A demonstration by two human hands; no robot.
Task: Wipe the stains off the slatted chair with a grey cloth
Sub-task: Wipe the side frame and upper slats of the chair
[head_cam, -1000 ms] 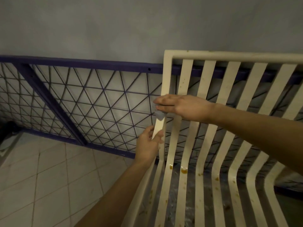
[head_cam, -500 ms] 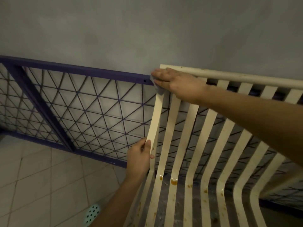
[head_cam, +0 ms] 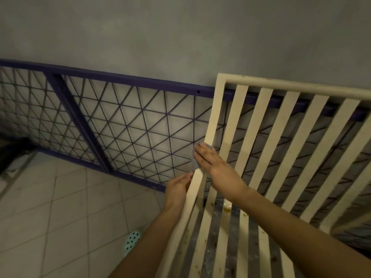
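Grey wall (head_cam: pixel 180 37) behind, right hand (head_cam: pixel 216 167) flat, pressing mostly hidden grey cloth (head_cam: pixel 195 165) on slatted chair (head_cam: pixel 215 109), left hand (head_cam: pixel 177 189) gripping its side, fingertips blurred.

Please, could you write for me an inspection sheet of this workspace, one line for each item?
Surface: slatted chair, cream; brown stains on the seat slats.
Job's things: grey cloth lies against the chair's left side rail.
Clutter: green perforated disc on the tiled floor; dark object at far left, too dim to identify.
Grips: right hand presses the cloth with straight fingers; left hand holds the same rail just below.
Cables: nothing seen.
Surroundings: purple wire-grid frame against the grey wall, behind the chair.
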